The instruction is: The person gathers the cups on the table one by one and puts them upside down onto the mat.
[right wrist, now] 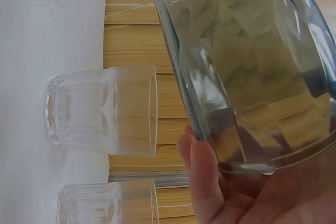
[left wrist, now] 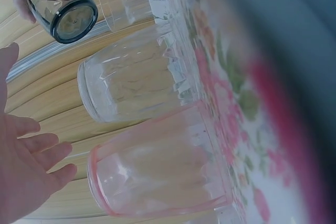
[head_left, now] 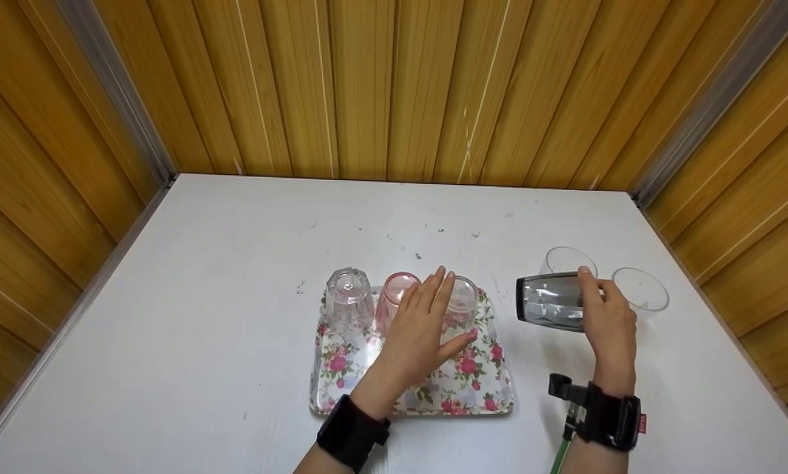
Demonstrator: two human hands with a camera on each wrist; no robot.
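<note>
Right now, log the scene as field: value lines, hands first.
right hand: grips transparent grey glass tumbler near its mouth, off the table
grey tumbler pose: tipped sideways, base toward tray
left hand: fingers extended above tray, apart from the glasses
tray: white plastic-looking tray with pink floral print
on tray, left to right in head view: clear faceted glass; pink-tinted glass; clear rounded glass
right of tray: two clear glass tumblers, upright
surface: white tabletop
</note>
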